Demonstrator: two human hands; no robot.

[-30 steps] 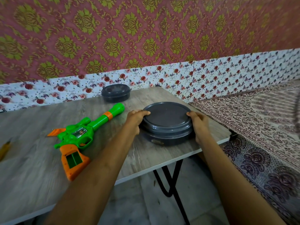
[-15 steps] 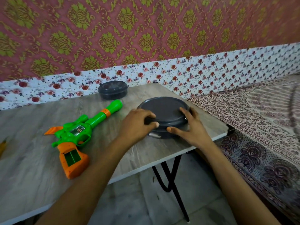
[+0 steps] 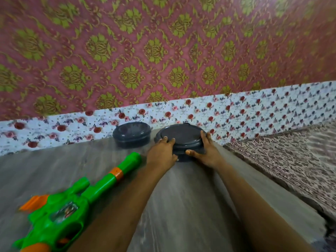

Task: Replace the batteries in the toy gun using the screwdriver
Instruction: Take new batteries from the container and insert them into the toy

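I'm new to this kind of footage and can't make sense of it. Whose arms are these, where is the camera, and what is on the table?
No machine here: a person wears a camera on the head, looking forward and down, so you see their own two bare arms. The left hand and right hand grip opposite sides of a large round dark-grey lidded container near the far edge of the wood-grain table. A smaller dark container sits just left of it by the wall. Nearer, on the left, lies a green and orange toy gun. No screwdriver is visible in this picture.
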